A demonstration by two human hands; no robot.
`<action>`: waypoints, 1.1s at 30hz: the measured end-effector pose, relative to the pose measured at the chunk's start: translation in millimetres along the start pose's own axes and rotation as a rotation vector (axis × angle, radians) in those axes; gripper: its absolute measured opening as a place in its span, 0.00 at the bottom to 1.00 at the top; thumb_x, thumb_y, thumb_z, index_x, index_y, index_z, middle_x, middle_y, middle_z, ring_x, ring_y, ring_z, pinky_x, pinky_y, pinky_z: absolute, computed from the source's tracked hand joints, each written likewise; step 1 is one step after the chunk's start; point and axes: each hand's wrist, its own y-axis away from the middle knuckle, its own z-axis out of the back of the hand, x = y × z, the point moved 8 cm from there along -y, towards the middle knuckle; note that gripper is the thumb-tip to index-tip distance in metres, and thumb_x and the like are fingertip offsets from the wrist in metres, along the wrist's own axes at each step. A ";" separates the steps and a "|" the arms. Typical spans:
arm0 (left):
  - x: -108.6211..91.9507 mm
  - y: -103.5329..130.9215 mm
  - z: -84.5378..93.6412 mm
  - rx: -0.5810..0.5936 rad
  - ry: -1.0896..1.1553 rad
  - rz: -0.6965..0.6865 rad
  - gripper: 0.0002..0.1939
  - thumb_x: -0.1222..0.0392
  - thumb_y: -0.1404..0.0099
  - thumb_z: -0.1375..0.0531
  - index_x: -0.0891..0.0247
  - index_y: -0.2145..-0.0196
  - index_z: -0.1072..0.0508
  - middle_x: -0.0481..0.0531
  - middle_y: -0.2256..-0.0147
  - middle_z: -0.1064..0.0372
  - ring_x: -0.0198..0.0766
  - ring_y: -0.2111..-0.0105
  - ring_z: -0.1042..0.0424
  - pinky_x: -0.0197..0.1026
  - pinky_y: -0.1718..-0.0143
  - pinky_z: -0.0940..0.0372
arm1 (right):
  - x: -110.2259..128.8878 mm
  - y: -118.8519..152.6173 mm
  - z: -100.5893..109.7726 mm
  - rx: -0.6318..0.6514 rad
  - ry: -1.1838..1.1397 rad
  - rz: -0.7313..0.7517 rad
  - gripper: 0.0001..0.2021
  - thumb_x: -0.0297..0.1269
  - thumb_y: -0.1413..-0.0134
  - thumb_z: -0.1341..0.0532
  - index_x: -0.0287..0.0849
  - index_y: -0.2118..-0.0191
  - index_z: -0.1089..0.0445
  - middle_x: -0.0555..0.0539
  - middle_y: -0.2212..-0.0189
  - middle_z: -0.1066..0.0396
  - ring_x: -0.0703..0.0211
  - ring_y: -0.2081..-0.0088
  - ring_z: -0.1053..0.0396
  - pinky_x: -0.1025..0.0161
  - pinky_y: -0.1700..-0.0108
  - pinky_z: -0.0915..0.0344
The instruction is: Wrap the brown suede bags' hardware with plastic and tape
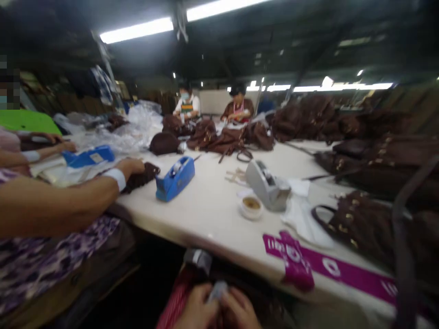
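Observation:
At the bottom of the head view, below the table's edge, my left hand (199, 305) and my right hand (239, 307) are close together. Between their fingertips they pinch a small pale grey piece (216, 291), perhaps cloth; blur hides its exact kind. Dark brown material (270, 310) lies beside and under my right hand, too dim to make out. Just beyond my hands a grey band-like object (199, 259) sits above red striped fabric (174, 297).
On the white table (212, 214) stand a blue tape dispenser (176, 178), a grey tape dispenser (267, 185) and a small bowl (251, 207). Brown bags (356, 219) crowd the right. Purple tape (329, 267) crosses the near edge. A co-worker's arm (68, 201) reaches in from the left.

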 end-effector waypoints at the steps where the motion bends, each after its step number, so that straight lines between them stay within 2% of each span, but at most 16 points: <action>1: 20.0 2.1 -4.0 0.019 -0.008 0.075 0.13 0.52 0.34 0.40 0.67 0.62 0.28 0.44 0.77 0.34 0.31 0.82 0.36 0.34 0.81 0.37 | -21.1 15.8 1.3 -0.037 -0.036 -0.063 0.15 0.47 0.39 0.38 0.37 0.61 0.27 0.50 0.68 0.26 0.62 0.71 0.29 0.63 0.69 0.30; 2: 35.6 3.7 -8.3 0.041 -0.010 0.124 0.13 0.52 0.35 0.40 0.67 0.64 0.29 0.43 0.81 0.37 0.30 0.85 0.39 0.33 0.84 0.40 | -37.4 28.0 3.3 -0.080 -0.069 -0.116 0.17 0.49 0.42 0.36 0.37 0.66 0.28 0.52 0.74 0.29 0.64 0.76 0.32 0.66 0.73 0.34; 4: 54.9 5.4 -13.9 0.062 0.005 0.183 0.12 0.53 0.38 0.41 0.65 0.66 0.31 0.42 0.81 0.37 0.30 0.86 0.39 0.33 0.84 0.40 | -56.6 40.2 7.8 -0.152 -0.119 -0.189 0.21 0.54 0.52 0.32 0.37 0.75 0.29 0.55 0.84 0.35 0.66 0.82 0.39 0.67 0.79 0.44; 7: 58.0 7.6 -17.6 0.095 0.016 0.189 0.10 0.55 0.41 0.43 0.64 0.66 0.33 0.44 0.78 0.35 0.31 0.84 0.37 0.35 0.82 0.38 | -59.3 39.0 13.6 -0.223 -0.160 -0.220 0.22 0.54 0.60 0.30 0.38 0.81 0.31 0.56 0.89 0.40 0.68 0.84 0.45 0.66 0.81 0.52; 10: 50.5 11.1 -15.3 0.121 0.003 0.137 0.10 0.60 0.46 0.41 0.65 0.64 0.32 0.45 0.75 0.34 0.33 0.79 0.34 0.35 0.77 0.36 | -48.3 34.4 15.8 -0.270 -0.184 -0.204 0.20 0.51 0.63 0.29 0.38 0.81 0.30 0.54 0.87 0.37 0.67 0.83 0.45 0.66 0.79 0.51; 13: 46.3 13.7 -8.6 0.092 -0.054 0.067 0.15 0.66 0.48 0.41 0.64 0.60 0.32 0.47 0.69 0.32 0.35 0.74 0.32 0.35 0.74 0.37 | -40.6 34.3 15.3 -0.305 -0.210 -0.199 0.19 0.49 0.67 0.27 0.38 0.82 0.30 0.54 0.86 0.37 0.68 0.82 0.46 0.67 0.79 0.52; 16: 38.9 17.4 -0.8 -0.021 -0.173 -0.046 0.15 0.68 0.44 0.45 0.63 0.57 0.34 0.50 0.66 0.30 0.38 0.70 0.29 0.38 0.68 0.34 | -39.9 35.6 13.4 -0.319 -0.249 -0.223 0.20 0.49 0.67 0.27 0.37 0.82 0.31 0.56 0.87 0.41 0.70 0.83 0.50 0.68 0.80 0.55; 19: 27.6 24.8 4.4 -0.155 -0.277 -0.197 0.15 0.68 0.42 0.46 0.61 0.56 0.35 0.54 0.61 0.30 0.42 0.62 0.28 0.42 0.60 0.34 | -39.5 34.9 10.4 -0.318 -0.304 -0.234 0.21 0.50 0.67 0.26 0.38 0.82 0.33 0.57 0.87 0.43 0.71 0.83 0.49 0.69 0.80 0.54; 23: 35.0 28.0 8.7 -0.212 -0.207 -0.230 0.13 0.63 0.40 0.45 0.60 0.55 0.34 0.53 0.62 0.30 0.42 0.65 0.28 0.41 0.63 0.33 | -37.4 31.0 3.9 -0.301 -0.368 -0.237 0.23 0.52 0.65 0.27 0.40 0.83 0.36 0.57 0.88 0.42 0.70 0.84 0.46 0.69 0.82 0.49; 27: 41.5 25.4 14.9 -0.238 -0.186 -0.265 0.12 0.63 0.39 0.46 0.60 0.57 0.32 0.53 0.62 0.30 0.41 0.65 0.28 0.40 0.63 0.33 | -37.5 28.7 2.8 -0.333 -0.393 -0.237 0.24 0.53 0.70 0.26 0.40 0.82 0.34 0.57 0.87 0.39 0.69 0.84 0.43 0.70 0.82 0.45; 31: 32.7 26.1 13.4 -0.202 -0.187 -0.374 0.09 0.63 0.38 0.46 0.60 0.62 0.28 0.53 0.63 0.32 0.40 0.65 0.29 0.38 0.65 0.34 | -39.9 30.0 4.6 -0.355 -0.381 -0.246 0.25 0.54 0.73 0.25 0.38 0.80 0.31 0.57 0.86 0.38 0.70 0.84 0.41 0.70 0.81 0.43; 33: 31.8 25.5 11.9 -0.165 -0.146 -0.347 0.08 0.62 0.37 0.46 0.61 0.64 0.27 0.52 0.63 0.33 0.38 0.68 0.30 0.37 0.69 0.35 | -40.4 31.5 5.2 -0.355 -0.365 -0.251 0.25 0.54 0.73 0.25 0.37 0.81 0.31 0.56 0.86 0.37 0.69 0.84 0.40 0.70 0.81 0.43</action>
